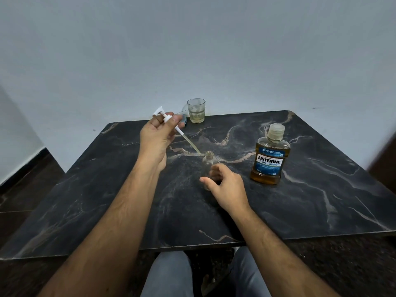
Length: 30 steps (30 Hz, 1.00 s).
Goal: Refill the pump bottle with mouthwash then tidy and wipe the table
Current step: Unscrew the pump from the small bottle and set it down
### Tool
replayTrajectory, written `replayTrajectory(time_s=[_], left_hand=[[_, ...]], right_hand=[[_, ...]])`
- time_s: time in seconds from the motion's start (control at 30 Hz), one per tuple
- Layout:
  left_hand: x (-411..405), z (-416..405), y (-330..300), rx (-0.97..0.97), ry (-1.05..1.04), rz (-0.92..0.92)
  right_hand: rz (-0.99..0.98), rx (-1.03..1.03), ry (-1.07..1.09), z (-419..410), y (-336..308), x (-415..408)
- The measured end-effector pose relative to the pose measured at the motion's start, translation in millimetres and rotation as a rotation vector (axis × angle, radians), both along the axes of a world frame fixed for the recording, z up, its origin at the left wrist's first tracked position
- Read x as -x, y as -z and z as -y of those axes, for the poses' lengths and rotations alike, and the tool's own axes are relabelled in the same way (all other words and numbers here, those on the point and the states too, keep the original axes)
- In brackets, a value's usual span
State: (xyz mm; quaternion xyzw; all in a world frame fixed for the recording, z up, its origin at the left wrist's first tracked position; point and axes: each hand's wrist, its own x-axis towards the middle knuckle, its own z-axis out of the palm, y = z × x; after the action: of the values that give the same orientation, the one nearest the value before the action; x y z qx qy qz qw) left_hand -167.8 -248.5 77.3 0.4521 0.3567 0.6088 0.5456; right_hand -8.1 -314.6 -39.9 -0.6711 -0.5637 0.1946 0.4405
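- The left hand (157, 139) pinches the white plastic pump head (165, 116) between thumb and fingertips, fingers closed narrowly on its collar.
- The pump's long axis slants down and to the right; its pale dip tube (191, 145) ends just beside the neck of the small clear glass bottle (209, 162), and looks just clear of the mouth.
- The right hand (225, 185) cups the lower part of that bottle, fingers loosely curled round it; whether they press the glass I cannot tell.
- The bottle stands upright near the middle of the dark marbled table (321, 200), uncapped and apparently empty.
- The amber mouthwash bottle with a blue label (270, 157) stands capped to the right, nearer the right hand.
- A clear drinking glass (196, 110) sits at the far edge.
- Judgement: the pump must be set aside before pouring.
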Motion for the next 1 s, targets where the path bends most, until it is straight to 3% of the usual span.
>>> replayTrajectory(time_s=[0.2, 0.33, 0.5, 0.6, 0.67, 0.83, 1.0], left_hand=[[20.4, -10.0, 11.7, 0.055, -0.016, -0.168], [40.0, -19.2, 25.8, 0.171, -0.03, -0.536], [59.9, -32.2, 52.3, 0.293, 0.003, -0.863], [66.5, -41.6, 67.2, 0.334, -0.032, -1.314], [66.1, -40.1, 72.8, 0.359, -0.08, -1.494], [54.7, -26.9, 75.2, 0.297, -0.194, -1.725], [52.2, -24.5, 79.4, 0.261, -0.166, -1.761]], right_hand=[[-0.003, -0.007, -0.002, -1.0, 2.2, -0.6], [-0.014, -0.019, -0.002, -1.5, 3.7, -0.7], [-0.022, -0.017, -0.004, -1.5, 3.8, -0.3], [-0.026, -0.015, -0.004, -2.2, 4.5, -0.8], [-0.018, -0.018, -0.001, -2.5, 5.2, -1.0], [-0.027, -0.02, -0.004, -2.8, 5.8, -1.2], [-0.028, -0.031, -0.005, -2.1, 6.1, -1.7]])
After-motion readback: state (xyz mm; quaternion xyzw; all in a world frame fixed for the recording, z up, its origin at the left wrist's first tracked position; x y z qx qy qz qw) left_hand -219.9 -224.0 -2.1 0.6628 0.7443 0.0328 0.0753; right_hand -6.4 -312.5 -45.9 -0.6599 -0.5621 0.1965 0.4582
